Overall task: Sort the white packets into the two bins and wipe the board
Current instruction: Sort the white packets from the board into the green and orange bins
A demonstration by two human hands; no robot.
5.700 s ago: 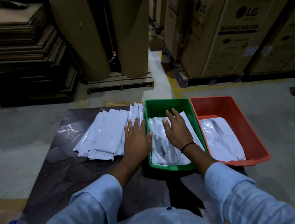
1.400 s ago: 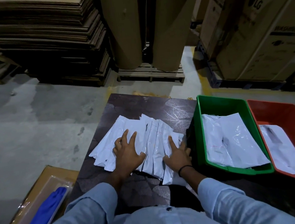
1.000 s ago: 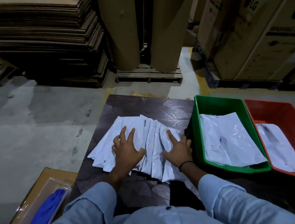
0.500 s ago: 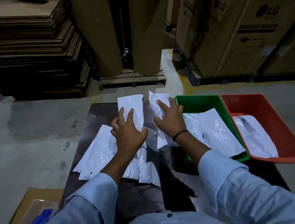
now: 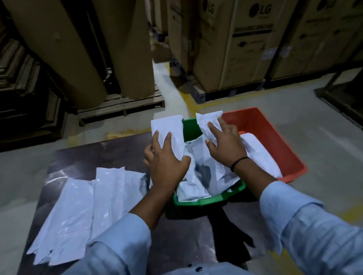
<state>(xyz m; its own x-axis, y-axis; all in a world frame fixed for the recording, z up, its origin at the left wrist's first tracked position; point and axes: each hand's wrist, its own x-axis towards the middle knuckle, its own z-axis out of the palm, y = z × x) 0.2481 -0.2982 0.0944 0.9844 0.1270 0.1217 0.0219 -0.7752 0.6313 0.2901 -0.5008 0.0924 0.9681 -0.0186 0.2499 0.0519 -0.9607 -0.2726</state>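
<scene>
My left hand [image 5: 166,160] grips a white packet [image 5: 171,130] and holds it over the left edge of the green bin [image 5: 191,127]. A second white packet [image 5: 208,122] is in my right hand [image 5: 225,143], above the divide between the green bin and the red bin [image 5: 262,122]. The green bin holds a heap of packets [image 5: 203,179]; the red bin has a few packets [image 5: 262,155] in it. Several more packets [image 5: 77,208] lie fanned out on the left of the dark board [image 5: 79,154].
Two big brown paper rolls [image 5: 95,44] stand on a wooden pallet [image 5: 121,105] beyond the board. Stacked cardboard sheets [image 5: 1,64] are at far left, tall LG cartons [image 5: 244,34] at far right. A dark frame [image 5: 351,100] sits on the floor right of the red bin.
Both hands lifted a packet each from the pile and carried them right, from over the board to over the bins. The pile on the board has thinned.
</scene>
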